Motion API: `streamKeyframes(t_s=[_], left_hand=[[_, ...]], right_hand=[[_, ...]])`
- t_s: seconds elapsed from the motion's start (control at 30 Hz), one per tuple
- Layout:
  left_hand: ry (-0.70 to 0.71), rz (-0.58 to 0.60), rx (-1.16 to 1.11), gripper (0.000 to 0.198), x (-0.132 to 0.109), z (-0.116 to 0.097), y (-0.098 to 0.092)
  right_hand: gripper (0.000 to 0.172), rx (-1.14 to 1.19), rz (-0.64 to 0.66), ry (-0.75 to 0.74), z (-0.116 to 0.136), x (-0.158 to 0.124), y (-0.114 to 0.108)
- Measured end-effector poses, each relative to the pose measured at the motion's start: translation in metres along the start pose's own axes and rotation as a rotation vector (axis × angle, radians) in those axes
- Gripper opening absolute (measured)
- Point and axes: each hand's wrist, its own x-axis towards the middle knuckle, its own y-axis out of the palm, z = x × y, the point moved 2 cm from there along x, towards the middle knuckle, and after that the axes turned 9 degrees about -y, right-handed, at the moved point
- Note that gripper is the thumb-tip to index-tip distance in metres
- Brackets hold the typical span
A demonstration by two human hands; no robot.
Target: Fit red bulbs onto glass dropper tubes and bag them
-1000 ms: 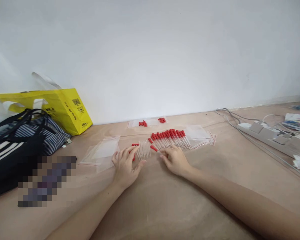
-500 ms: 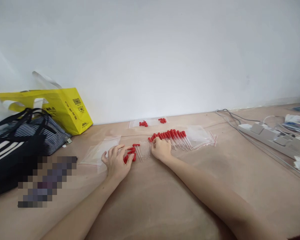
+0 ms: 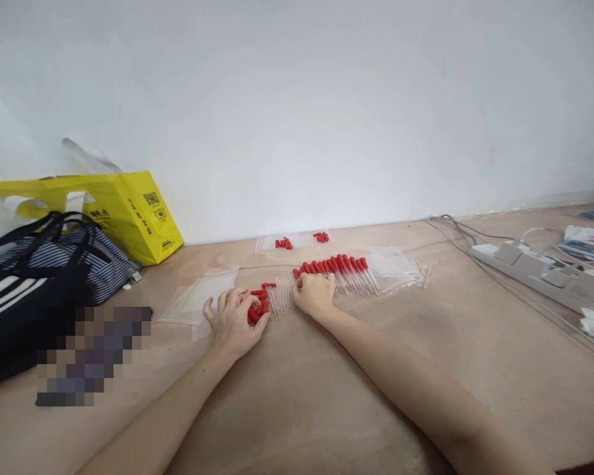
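My left hand [image 3: 231, 319] lies on the brown tabletop [image 3: 327, 396] with its fingers curled over a small heap of loose red rubber caps [image 3: 258, 305]. My right hand [image 3: 315, 295] rests just to the right, fingers bent and pressed together against a bunch of clear glass tubes [image 3: 283, 295]. Behind it lies a row of droppers with red caps [image 3: 337, 270]. What the right fingers grip is hidden.
Clear zip bags lie at the left [image 3: 200, 300] and right [image 3: 398, 267]; another zip bag with red caps [image 3: 299, 241] sits by the wall. A yellow bag [image 3: 123, 214] and a striped black bag [image 3: 34, 277] stand left. A power strip [image 3: 539, 270] with cables lies right.
My right hand slid left from the dropper row to the clear tubes. My left hand shifted left and closed over the red caps, which are now gathered into a heap.
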Motion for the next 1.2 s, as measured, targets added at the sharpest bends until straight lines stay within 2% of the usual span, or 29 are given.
streamKeyframes(t_s=[0.13,0.3,0.47,0.63,0.7,0.83,0.93,1.07,1.2], left_hand=[[0.035,0.012,0.007,0.017,0.000,0.000,0.000],[0.121,-0.024,-0.005,0.013,-0.001,-0.003,-0.001],[0.139,-0.103,-0.006,0.012,0.000,-0.004,-0.001],[0.117,-0.251,-0.101,0.013,-0.002,-0.009,-0.012],[0.166,-0.208,-0.200,0.012,-0.006,-0.015,-0.016],[0.359,0.036,-0.354,0.012,-0.018,-0.033,-0.019],[0.433,0.142,-0.379,0.013,-0.023,-0.041,-0.018],[0.444,0.191,-0.342,0.017,-0.025,-0.042,-0.013],[0.461,0.190,-0.296,0.026,-0.027,-0.043,-0.008]], right_hand=[[0.024,-0.060,0.094,0.008,0.007,0.004,-0.002],[0.020,-0.079,0.177,0.015,0.013,0.010,-0.001],[0.019,-0.104,0.231,0.007,0.018,0.012,-0.003],[0.023,-0.107,0.195,-0.096,0.010,-0.002,-0.016],[0.024,-0.098,0.173,-0.176,-0.003,-0.016,-0.025],[0.015,-0.031,0.153,-0.370,-0.042,-0.050,-0.038],[0.010,0.043,0.114,-0.410,-0.068,-0.072,-0.046],[0.007,0.117,0.088,-0.427,-0.081,-0.085,-0.051],[0.005,0.216,0.048,-0.458,-0.079,-0.085,-0.051]])
